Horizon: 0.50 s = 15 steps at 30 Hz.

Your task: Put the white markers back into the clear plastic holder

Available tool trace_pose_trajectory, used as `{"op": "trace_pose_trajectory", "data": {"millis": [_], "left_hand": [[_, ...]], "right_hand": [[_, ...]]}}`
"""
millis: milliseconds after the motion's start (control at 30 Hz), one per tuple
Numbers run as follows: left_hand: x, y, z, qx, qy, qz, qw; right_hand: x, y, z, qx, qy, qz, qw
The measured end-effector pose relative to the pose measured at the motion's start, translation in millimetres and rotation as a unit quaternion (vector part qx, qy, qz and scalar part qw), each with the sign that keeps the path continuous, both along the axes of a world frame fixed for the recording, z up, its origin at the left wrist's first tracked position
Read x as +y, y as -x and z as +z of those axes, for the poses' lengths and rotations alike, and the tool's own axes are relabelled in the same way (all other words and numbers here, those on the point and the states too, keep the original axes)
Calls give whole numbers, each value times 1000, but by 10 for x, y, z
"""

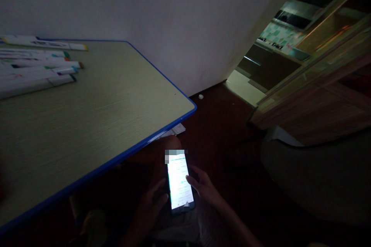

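Observation:
A smartphone with a bright white screen is held over my lap, below the table's edge. My right hand grips its right side, thumb reaching over the screen's edge and fingers behind. Along the phone's left side, my left hand is curled with its thumb and fingers at the edge. The screen's text is too washed out to read, and its top is covered by blurred blocks. The fingers behind the phone are hidden.
On the left is a pale wood-look table with a blue rim. Several white markers with coloured ends lie on it. A small white object rests on the dark red floor. A grey chair stands at right; a kitchen shows beyond the doorway.

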<state>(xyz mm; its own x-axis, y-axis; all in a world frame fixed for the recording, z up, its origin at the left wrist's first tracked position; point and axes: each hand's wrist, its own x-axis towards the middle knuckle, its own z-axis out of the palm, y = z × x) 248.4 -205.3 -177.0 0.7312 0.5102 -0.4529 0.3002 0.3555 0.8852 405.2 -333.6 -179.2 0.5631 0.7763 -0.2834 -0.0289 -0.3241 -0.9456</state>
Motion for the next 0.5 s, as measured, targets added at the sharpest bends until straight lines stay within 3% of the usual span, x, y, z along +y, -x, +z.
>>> {"op": "trace_pose_trajectory", "data": {"millis": [300, 500], "left_hand": [[-11, 6, 12, 10, 4, -8, 1000], [-19, -5, 23, 9, 10, 1, 1000]], "right_hand": [[-2, 11, -55, -17, 13, -10, 1000], [22, 20, 97, -65, 68, 3, 996]]}}
